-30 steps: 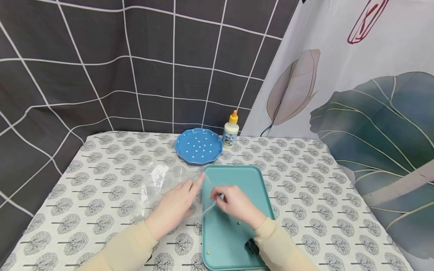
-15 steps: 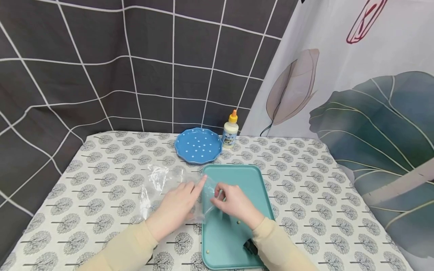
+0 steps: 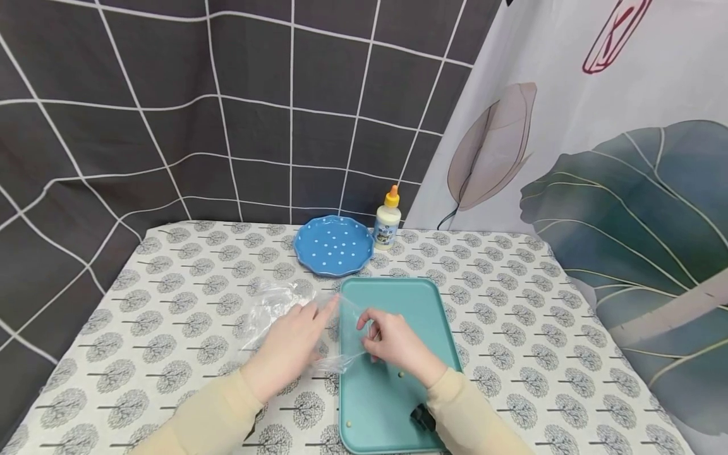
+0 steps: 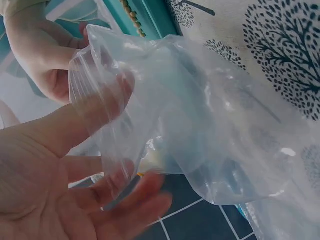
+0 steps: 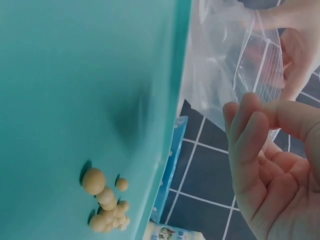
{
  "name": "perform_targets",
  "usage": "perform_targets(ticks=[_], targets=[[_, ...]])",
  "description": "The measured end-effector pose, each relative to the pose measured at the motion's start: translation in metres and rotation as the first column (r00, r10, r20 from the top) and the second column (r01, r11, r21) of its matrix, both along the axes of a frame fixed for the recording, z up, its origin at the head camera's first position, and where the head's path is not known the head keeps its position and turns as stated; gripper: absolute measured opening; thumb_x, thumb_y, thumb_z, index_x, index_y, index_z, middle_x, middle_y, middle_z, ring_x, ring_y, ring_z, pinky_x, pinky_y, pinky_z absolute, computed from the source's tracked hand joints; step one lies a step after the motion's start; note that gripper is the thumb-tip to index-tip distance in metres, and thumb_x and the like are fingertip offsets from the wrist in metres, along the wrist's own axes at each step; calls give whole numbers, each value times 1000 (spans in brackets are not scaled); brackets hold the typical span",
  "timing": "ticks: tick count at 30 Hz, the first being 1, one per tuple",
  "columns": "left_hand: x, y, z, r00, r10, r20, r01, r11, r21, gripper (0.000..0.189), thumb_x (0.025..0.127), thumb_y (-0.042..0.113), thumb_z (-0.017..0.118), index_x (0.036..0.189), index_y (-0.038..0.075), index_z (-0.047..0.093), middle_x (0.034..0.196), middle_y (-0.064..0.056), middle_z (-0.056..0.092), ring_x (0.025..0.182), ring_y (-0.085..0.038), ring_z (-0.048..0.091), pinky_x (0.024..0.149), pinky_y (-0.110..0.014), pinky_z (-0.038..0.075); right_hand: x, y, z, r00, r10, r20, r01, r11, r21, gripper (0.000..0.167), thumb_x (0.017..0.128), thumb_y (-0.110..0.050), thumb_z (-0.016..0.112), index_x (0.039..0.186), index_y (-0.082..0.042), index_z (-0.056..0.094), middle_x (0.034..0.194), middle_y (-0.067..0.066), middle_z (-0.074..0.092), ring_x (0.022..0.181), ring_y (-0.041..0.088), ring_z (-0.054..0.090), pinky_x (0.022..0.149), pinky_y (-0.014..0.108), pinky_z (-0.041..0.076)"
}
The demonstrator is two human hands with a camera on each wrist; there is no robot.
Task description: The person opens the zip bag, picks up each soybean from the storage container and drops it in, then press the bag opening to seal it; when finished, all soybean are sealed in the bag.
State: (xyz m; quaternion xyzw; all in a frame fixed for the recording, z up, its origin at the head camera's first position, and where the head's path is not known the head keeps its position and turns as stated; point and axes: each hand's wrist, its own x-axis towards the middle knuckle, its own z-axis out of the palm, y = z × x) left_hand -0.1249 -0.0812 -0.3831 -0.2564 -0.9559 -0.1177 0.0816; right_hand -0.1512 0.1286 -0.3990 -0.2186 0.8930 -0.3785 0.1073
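A clear plastic bag (image 3: 273, 309) lies partly on the cloth, its mouth reaching over the left edge of the teal tray (image 3: 392, 287). My left hand (image 3: 292, 338) has its thumb and fingers spread within the bag's mouth, as the left wrist view shows through the film. At the opposite edge of the mouth, my right hand (image 3: 392, 341) pinches the film (image 5: 260, 75) between thumb and fingertips, above the tray. Several beige balls (image 5: 94, 181) of different sizes sit clustered on the tray in the right wrist view; most are hidden in the head view.
Behind the tray are a blue dotted plate (image 3: 333, 246) and a small bottle (image 3: 387, 226) with a yellow cap. One loose bead (image 3: 349, 423) lies at the tray's near left. A small black object (image 3: 422, 417) shows beside the right sleeve. Dark gridded cloth hangs behind.
My right hand has shifted slightly to the right and its fingers have parted a little. The bag's mouth is pulled wider over the tray, and its film has crumpled differently.
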Motion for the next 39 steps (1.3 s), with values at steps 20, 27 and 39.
perform_targets(ticks=[20, 27, 39], targets=[[3, 5, 7, 963, -26, 269, -28, 981, 193, 98, 71, 14, 80, 149, 2, 21, 139, -20, 46, 118, -32, 55, 97, -44, 47, -6, 9, -3, 997, -27, -79, 23, 998, -53, 22, 84, -27, 71, 98, -10, 69, 89, 1, 68, 51, 4, 52, 47, 21, 47], [2, 5, 2, 949, -31, 315, -32, 981, 193, 108, 68, 12, 82, 151, 4, 13, 144, -21, 39, 123, -35, 50, 103, -43, 43, -9, 21, 0, 964, -221, -150, 203, 971, -124, 12, 84, -22, 71, 87, -10, 70, 80, 1, 69, 53, 7, 55, 49, 21, 49], [2, 7, -2, 970, 5, 244, -42, 988, 147, 85, 77, 16, 76, 147, 6, 29, 141, -19, 44, 120, -35, 53, 101, -44, 44, -20, 51, -9, 948, -317, -19, 316, 948, -32, 8, 83, -11, 70, 89, -6, 67, 74, 4, 67, 54, 21, 63, 49, 25, 49]])
